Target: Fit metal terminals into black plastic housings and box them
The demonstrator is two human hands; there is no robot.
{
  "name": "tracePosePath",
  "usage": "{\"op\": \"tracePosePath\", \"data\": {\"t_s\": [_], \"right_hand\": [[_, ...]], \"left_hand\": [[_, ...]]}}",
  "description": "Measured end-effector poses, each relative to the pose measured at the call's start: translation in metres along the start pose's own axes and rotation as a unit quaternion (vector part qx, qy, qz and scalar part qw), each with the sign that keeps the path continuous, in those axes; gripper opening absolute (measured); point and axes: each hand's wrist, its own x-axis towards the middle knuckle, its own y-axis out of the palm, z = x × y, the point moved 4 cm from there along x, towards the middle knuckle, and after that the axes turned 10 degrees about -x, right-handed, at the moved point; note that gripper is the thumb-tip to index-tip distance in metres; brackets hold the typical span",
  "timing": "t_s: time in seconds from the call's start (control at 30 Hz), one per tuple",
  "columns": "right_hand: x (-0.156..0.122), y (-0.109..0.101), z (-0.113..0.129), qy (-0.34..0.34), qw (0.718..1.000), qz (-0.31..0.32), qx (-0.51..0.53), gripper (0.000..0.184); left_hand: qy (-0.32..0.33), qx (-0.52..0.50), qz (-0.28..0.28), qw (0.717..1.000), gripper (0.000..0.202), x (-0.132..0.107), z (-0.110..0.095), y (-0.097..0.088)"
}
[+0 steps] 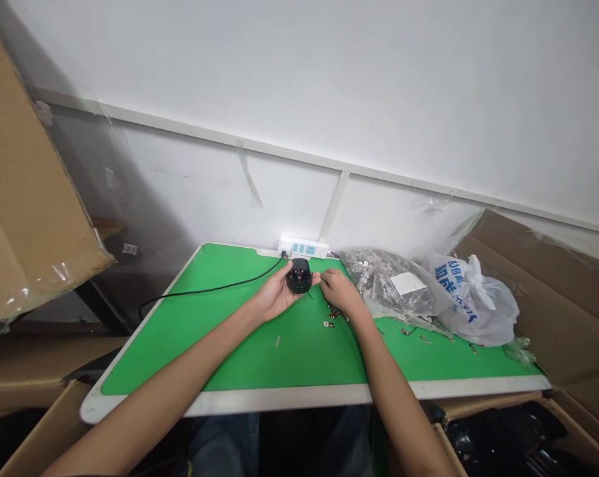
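My left hand (275, 293) is wrapped round a black rounded plastic housing (299, 277), holding it above the green tabletop. Its open side faces me and shows small inner parts with a bit of red. Just to the right, my right hand (340, 290) is closed in a pinch near the housing's edge. Whatever sits between those fingertips is too small to make out. Below the right hand lie several small metal pieces (333, 314) on the green mat (240, 358).
A white power strip (303, 248) with a black cable (215, 289) stands against the wall. To the right lie a clear bag of small parts (383, 278) and a tied white plastic bag (471, 305). Cardboard boxes (36, 199) flank the table; one at lower right holds black shiny parts (513, 434).
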Motion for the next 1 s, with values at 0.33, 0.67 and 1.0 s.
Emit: {"op": "tracePosePath", "data": {"t_s": [0.33,0.67,1.0], "right_hand": [[-0.006,-0.014,0.008,0.049,0.998,0.032,-0.016,0.028],[-0.004,-0.007,0.001,0.085,0.995,0.039,0.018,0.042],[-0.005,-0.008,0.008,0.052,0.996,0.01,0.067,0.039]], "left_hand": [[-0.023,0.043,-0.002,0.999,0.044,0.0,0.006,-0.003],[0.138,0.308,0.024,0.941,0.055,0.002,0.009,-0.008],[0.239,0.494,0.148,0.823,0.05,-0.023,-0.012,0.009]]}}
